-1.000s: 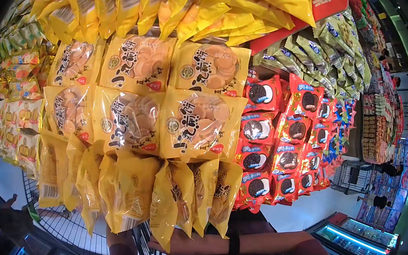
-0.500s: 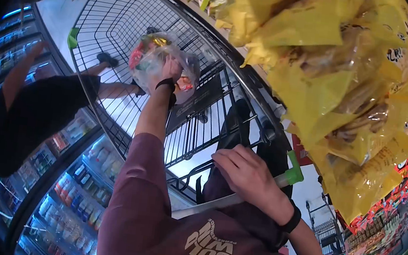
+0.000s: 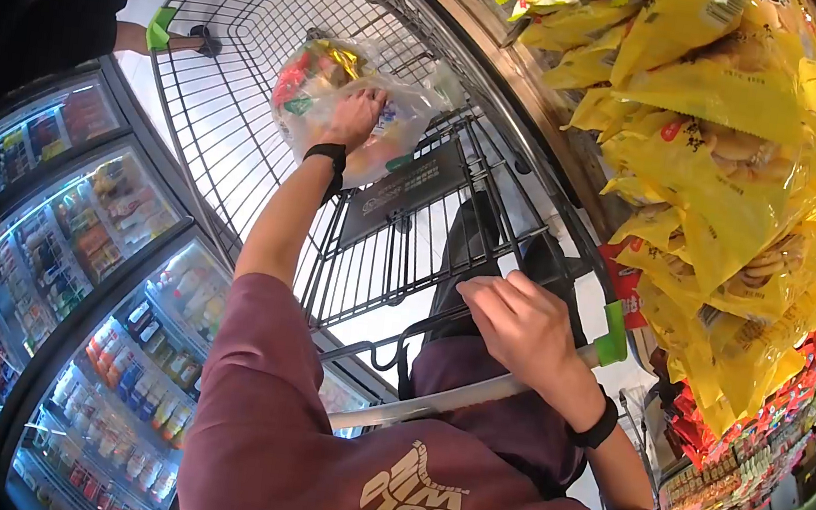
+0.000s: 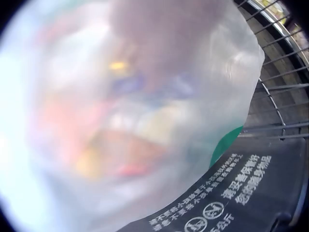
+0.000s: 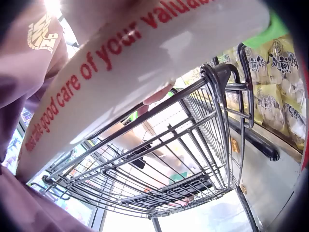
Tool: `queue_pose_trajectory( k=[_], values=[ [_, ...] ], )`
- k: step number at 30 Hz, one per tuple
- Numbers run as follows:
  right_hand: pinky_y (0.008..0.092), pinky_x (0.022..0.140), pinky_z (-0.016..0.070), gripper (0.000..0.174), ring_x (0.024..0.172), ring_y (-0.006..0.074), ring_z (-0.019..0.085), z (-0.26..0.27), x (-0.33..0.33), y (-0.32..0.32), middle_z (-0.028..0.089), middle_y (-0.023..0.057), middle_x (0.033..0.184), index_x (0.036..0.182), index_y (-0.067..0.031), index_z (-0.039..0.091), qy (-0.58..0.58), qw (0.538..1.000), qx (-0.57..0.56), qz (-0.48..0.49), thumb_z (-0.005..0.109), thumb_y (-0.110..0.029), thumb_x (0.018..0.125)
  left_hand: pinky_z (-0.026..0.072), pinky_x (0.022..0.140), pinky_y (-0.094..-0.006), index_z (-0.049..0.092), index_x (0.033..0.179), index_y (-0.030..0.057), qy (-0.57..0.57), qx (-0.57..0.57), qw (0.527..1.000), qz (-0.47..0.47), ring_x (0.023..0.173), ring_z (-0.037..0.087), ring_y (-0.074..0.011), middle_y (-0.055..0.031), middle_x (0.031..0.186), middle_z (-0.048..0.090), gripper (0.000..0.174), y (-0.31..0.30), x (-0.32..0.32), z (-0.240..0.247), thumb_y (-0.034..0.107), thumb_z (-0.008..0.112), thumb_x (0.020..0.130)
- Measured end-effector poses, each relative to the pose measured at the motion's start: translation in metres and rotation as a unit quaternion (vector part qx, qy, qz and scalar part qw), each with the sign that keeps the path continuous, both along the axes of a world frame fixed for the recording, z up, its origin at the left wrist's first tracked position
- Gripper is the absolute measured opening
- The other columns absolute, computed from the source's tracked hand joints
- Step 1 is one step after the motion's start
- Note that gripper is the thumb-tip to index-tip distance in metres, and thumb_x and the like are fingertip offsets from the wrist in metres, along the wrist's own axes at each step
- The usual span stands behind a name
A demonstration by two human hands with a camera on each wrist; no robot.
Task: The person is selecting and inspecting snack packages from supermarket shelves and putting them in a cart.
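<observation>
A clear plastic bag [image 3: 398, 118] of colourful packs lies in the shopping cart [image 3: 243, 25]. My left hand [image 3: 351, 120] is on the bag's upper side, its fingers bent into the plastic; in the left wrist view the hand is a blur over the bag [image 4: 231, 63]. My right hand [image 3: 525, 334] lies across the right end of the cart handle [image 3: 452, 401], fingers loosely bent and holding nothing. Past the white handle [image 5: 111, 63] in the right wrist view, a bit of the right hand's fingers [image 5: 158, 94] shows.
Yellow snack packs [image 3: 727, 191] hang over the cart's right side, with red packs [image 3: 710, 431] below them. Lit drink fridges [image 3: 116, 343] line the left. A person in black [image 3: 84, 7] stands beyond the cart's far left corner. A dark printed panel [image 3: 405, 189] is inside the cart.
The view swung from the snack shelf down to the cart. Since half a second ago, the bag looks more spread out, and the other person has moved toward the upper left.
</observation>
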State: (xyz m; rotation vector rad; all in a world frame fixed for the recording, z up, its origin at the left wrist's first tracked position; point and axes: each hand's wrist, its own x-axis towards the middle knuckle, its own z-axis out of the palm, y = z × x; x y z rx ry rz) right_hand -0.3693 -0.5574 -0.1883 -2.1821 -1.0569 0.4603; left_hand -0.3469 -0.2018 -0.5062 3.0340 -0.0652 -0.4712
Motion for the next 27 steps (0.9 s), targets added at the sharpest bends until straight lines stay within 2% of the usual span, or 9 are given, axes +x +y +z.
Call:
queue_pose_trajectory(
  k=[4, 7, 10, 14, 17, 18, 22, 26, 27],
  values=[
    [0.0268, 0.06, 0.054, 0.016, 0.073, 0.0154, 0.062, 0.002, 0.003, 0.007, 0.066, 0.0005, 0.083, 0.095, -0.0071, 0.068, -0.014, 1.0, -0.003, -0.016, 0.067, -0.003, 0.08, 0.0479, 0.086, -0.0447, 0.053, 0.119, 0.0044, 0.058, -0.061, 0.995, -0.061, 0.103, 0.061, -0.0376, -0.0182, 0.107, 0.064, 0.038, -0.007, 0.004, 0.039, 0.026, 0.061, 0.089],
    [0.0268, 0.058, 0.0539, 0.014, 0.072, 0.0152, 0.062, 0.003, 0.004, 0.008, 0.067, 0.0006, 0.083, 0.094, -0.0068, 0.069, -0.02, 1.0, 0.0, -0.017, 0.068, -0.003, 0.081, 0.0486, 0.082, -0.0474, 0.051, 0.122, 0.0018, 0.152, -0.114, 0.982, -0.006, 0.098, 0.062, -0.0406, -0.0216, 0.097, 0.065, 0.048, -0.026, 0.008, 0.095, 0.032, 0.064, 0.088],
    [0.0285, 0.058, 0.0533, 0.013, 0.071, 0.0169, 0.062, 0.002, 0.004, 0.007, 0.066, 0.002, 0.082, 0.093, -0.0055, 0.068, -0.019, 0.999, 0.02, -0.018, 0.068, -0.003, 0.081, 0.0489, 0.079, -0.049, 0.051, 0.124, -0.0006, 0.152, -0.171, 0.973, 0.031, 0.089, 0.063, -0.043, -0.025, 0.091, 0.065, 0.057, -0.025, -0.004, 0.097, 0.039, 0.065, 0.086],
    [0.031, 0.057, 0.052, 0.01, 0.07, 0.0206, 0.061, -0.002, 0.004, 0.005, 0.064, 0.0045, 0.08, 0.092, -0.0039, 0.066, -0.009, 0.998, 0.06, -0.027, 0.068, -0.003, 0.082, 0.0507, 0.081, -0.0453, 0.064, 0.104, -0.0049, 0.121, -0.187, 0.972, 0.075, 0.088, 0.066, -0.0417, -0.0277, 0.089, 0.068, 0.059, -0.016, -0.016, 0.111, 0.051, 0.064, 0.085],
    [0.0321, 0.058, 0.0516, 0.009, 0.07, 0.0226, 0.061, 0.001, 0.004, 0.004, 0.063, 0.006, 0.079, 0.092, -0.0039, 0.065, -0.004, 0.997, 0.073, -0.038, 0.067, -0.003, 0.083, 0.0507, 0.08, -0.0423, 0.067, 0.105, -0.0044, 0.157, -0.304, 0.913, 0.221, 0.088, 0.068, -0.0364, -0.0262, 0.091, 0.069, 0.057, -0.007, -0.022, 0.141, 0.049, 0.063, 0.086],
    [0.0324, 0.059, 0.0516, 0.009, 0.071, 0.0232, 0.061, 0.001, 0.004, 0.004, 0.063, 0.0064, 0.078, 0.092, -0.004, 0.065, -0.001, 0.996, 0.076, -0.041, 0.067, -0.003, 0.084, 0.0505, 0.078, -0.0363, 0.069, 0.105, -0.0048, 0.2, -0.328, 0.881, 0.276, 0.083, 0.068, -0.0257, -0.0203, 0.09, 0.07, 0.054, -0.006, -0.02, 0.162, 0.046, 0.057, 0.089],
    [0.0348, 0.061, 0.0517, 0.008, 0.073, 0.0245, 0.062, 0.002, 0.0, 0.003, 0.064, 0.007, 0.079, 0.093, -0.0049, 0.063, 0.017, 0.998, 0.055, -0.036, 0.066, -0.004, 0.085, 0.0491, 0.075, -0.0272, 0.065, 0.108, -0.0018, 0.116, -0.504, 0.761, 0.392, 0.08, 0.061, -0.0117, -0.0038, 0.093, 0.067, 0.048, -0.009, -0.039, 0.218, 0.041, 0.048, 0.095],
    [0.0355, 0.062, 0.0521, 0.009, 0.075, 0.0249, 0.063, -0.002, -0.002, 0.003, 0.065, 0.0064, 0.08, 0.094, -0.0055, 0.063, 0.006, 0.997, 0.067, -0.035, 0.066, -0.005, 0.086, 0.0501, 0.076, -0.0215, 0.056, 0.122, 0.0033, 0.194, -0.604, 0.645, 0.426, 0.082, 0.061, -0.0086, -0.001, 0.1, 0.063, 0.044, 0.013, -0.059, 0.207, 0.037, 0.053, 0.094],
    [0.0355, 0.062, 0.0522, 0.009, 0.075, 0.0251, 0.063, -0.002, -0.002, 0.003, 0.065, 0.0064, 0.08, 0.095, -0.0056, 0.063, 0.004, 0.997, 0.066, -0.032, 0.066, -0.005, 0.086, 0.0502, 0.077, -0.0218, 0.056, 0.122, 0.003, 0.194, -0.598, 0.646, 0.433, 0.083, 0.061, -0.0089, -0.0015, 0.101, 0.064, 0.044, 0.007, -0.06, 0.22, 0.037, 0.053, 0.094]
  ],
)
